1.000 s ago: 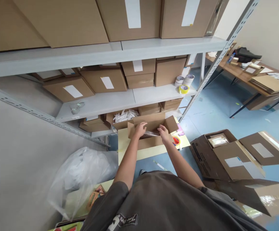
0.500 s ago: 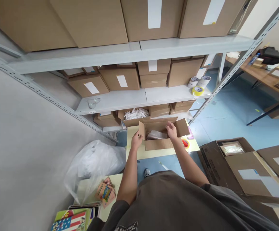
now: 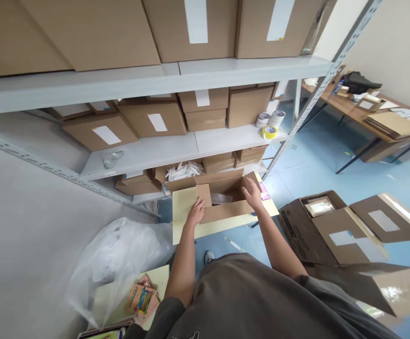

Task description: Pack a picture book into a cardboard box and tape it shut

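On the small pale-yellow table [image 3: 183,221] in front of me is an open cardboard box [image 3: 228,211] with a clear plastic-wrapped item [image 3: 221,198] inside. My left hand [image 3: 195,212] is at the box's left end, its fingers closed at the edge of the left flap [image 3: 203,194], which lies folded inward. My right hand [image 3: 251,194] rests against the right end flap [image 3: 250,178] with fingers stretched out. The long far flap [image 3: 221,177] stands up; the near one also shows along the front. A pink item [image 3: 263,190] lies at the table's right edge.
Metal shelving [image 3: 148,151] with cardboard boxes and tape rolls [image 3: 269,132] rises ahead. A clear plastic bag [image 3: 120,259] bulges on the left, near colourful packs [image 3: 142,297]. Open cartons [image 3: 342,226] stand on the right, with a wooden desk [image 3: 378,125] beyond.
The left flap has gone from upright to folded inward under my left hand. The right flap has tilted in from its outward lean, with my right hand now against it. My view has turned right.
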The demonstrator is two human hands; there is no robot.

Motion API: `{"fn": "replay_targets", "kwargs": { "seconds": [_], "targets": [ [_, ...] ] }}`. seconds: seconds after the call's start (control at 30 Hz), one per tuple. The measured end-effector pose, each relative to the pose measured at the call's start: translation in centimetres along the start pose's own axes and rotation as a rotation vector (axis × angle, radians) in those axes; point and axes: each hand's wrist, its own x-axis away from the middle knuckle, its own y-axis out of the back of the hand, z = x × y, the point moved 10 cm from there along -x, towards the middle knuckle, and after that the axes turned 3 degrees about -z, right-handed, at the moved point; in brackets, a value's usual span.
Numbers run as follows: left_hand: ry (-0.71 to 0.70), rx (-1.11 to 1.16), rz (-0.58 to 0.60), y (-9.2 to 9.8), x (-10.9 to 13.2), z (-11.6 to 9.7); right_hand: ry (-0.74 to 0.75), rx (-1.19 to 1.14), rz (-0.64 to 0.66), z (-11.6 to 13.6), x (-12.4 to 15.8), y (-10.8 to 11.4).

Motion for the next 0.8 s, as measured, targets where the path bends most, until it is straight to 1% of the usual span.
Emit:
{"fn": "replay_targets", "kwargs": {
  "seconds": [0.07,0.1,0.17,0.23,0.27,0.3,0.33,0.4,0.47,0.53,0.7,0.77,0.8],
  "targets": [
    [-0.031,0.008,0.043,0.5,-0.5,0.5,0.011,0.106,-0.065,-0.8,-0.3,2.7],
    [-0.036,0.011,0.064,0.8,-0.7,0.7,-0.020,0.139,-0.099,-1.6,-0.5,4.0],
    [-0.036,0.015,0.109,1.0,-1.0,1.1,-0.144,0.146,-0.152,-3.6,-0.8,6.2],
    [-0.045,0.009,0.149,1.1,-1.1,1.2,-0.293,0.072,-0.160,-5.6,-0.7,7.0],
    [-0.054,0.003,0.164,1.1,-1.1,1.2,-0.349,0.005,-0.139,-6.3,-0.5,6.7],
    [-0.063,-0.004,0.178,1.1,-1.0,1.1,-0.383,-0.072,-0.092,-6.7,-0.3,5.8],
    [-0.071,-0.011,0.188,1.1,-1.0,1.1,-0.393,-0.146,-0.019,-6.7,0.0,4.5],
    [-0.083,-0.015,0.201,1.2,-0.9,1.0,-0.357,-0.232,0.165,-5.9,0.9,1.6],
    [-0.089,0.003,0.201,1.4,-1.0,1.0,-0.298,-0.217,0.303,-4.9,1.9,-0.5],
    [-0.083,0.043,0.192,1.5,-1.1,1.0,-0.258,-0.175,0.342,-4.5,2.4,-0.9],
    [-0.063,0.162,0.131,1.3,-0.5,0.6,-0.259,-0.212,0.382,-5.1,2.8,0.2],
    [-0.058,0.204,0.079,1.0,0.0,0.3,-0.277,-0.263,0.362,-5.7,2.9,0.2],
    [-0.039,0.218,0.022,1.1,0.3,0.3,-0.290,-0.290,0.320,-6.1,3.0,0.2]
  ]
}}
